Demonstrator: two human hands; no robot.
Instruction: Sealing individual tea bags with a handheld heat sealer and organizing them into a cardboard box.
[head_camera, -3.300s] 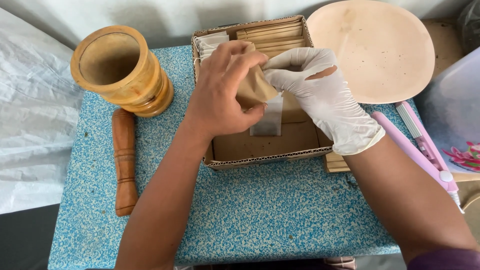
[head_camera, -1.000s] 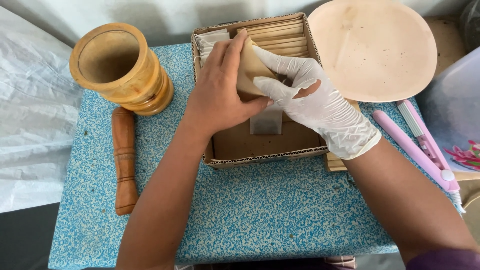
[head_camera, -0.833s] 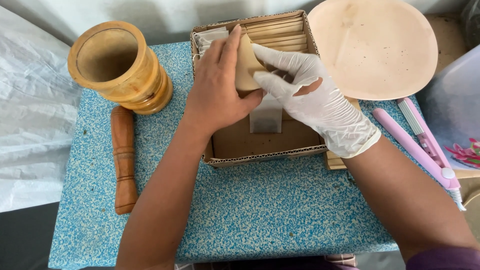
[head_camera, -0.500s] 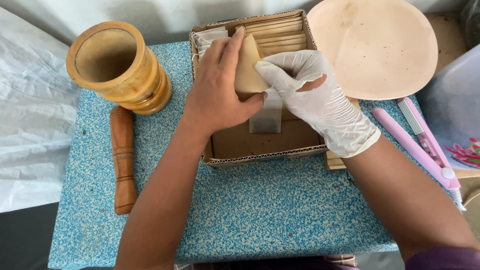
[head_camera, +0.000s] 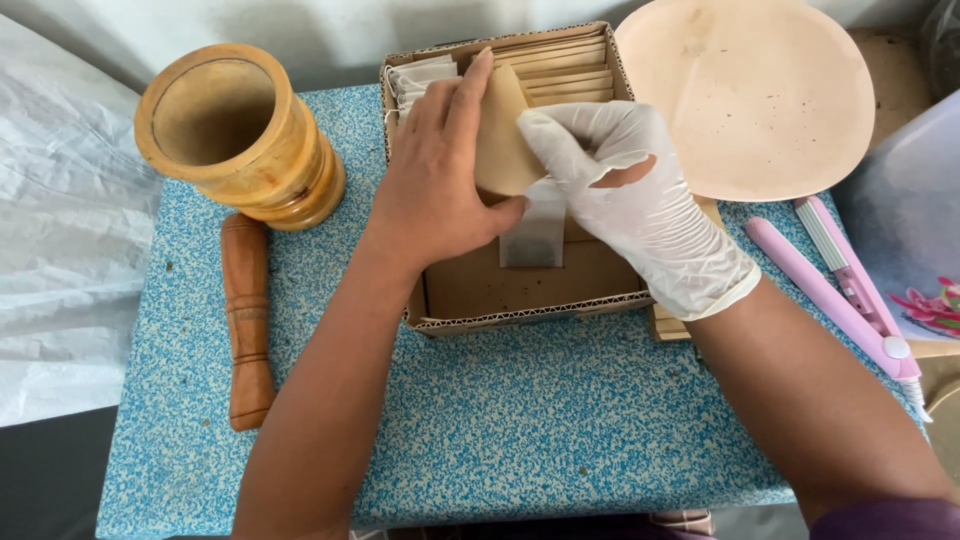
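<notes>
— What had changed in that last second or so?

— Very little. The left hand (head_camera: 432, 180) had kept its hold on the brown paper envelope (head_camera: 502, 135), fingers (head_camera: 470, 85) flat up its back and thumb under its lower edge. The gloved right hand (head_camera: 625, 190) had gone from fingers stretched along the envelope's front to fingers (head_camera: 560, 130) curled and pinched at its right edge. The envelope stood a shade more upright, tilted over the cardboard box (head_camera: 520, 300).

— So both hands were closed on it?

— Yes, clamped on it from opposite sides. The white sachet (head_camera: 535, 230) hung just below the fingers, its upper end hidden behind the envelope and the glove; I'd judge it was being worked into the envelope, though the mouth of the envelope could not be seen.

— And the packages?

— Beyond the fingertips, at the box's far end, a row of brown envelopes (head_camera: 565, 70) stood on edge; left of them sat a small bundle of white sachets (head_camera: 420, 78). A few more brown envelopes (head_camera: 668, 320) lay under the right wrist, outside the box.

— Anything else around?

— Well left of the left hand stood a wooden mortar (head_camera: 235, 135), with its pestle (head_camera: 247, 320) lying on the blue speckled table (head_camera: 520, 430). Right of the gloved hand were a pale oval plate (head_camera: 750, 95) and a pink sealing tool (head_camera: 835, 290). I saw no labels or signs.
</notes>
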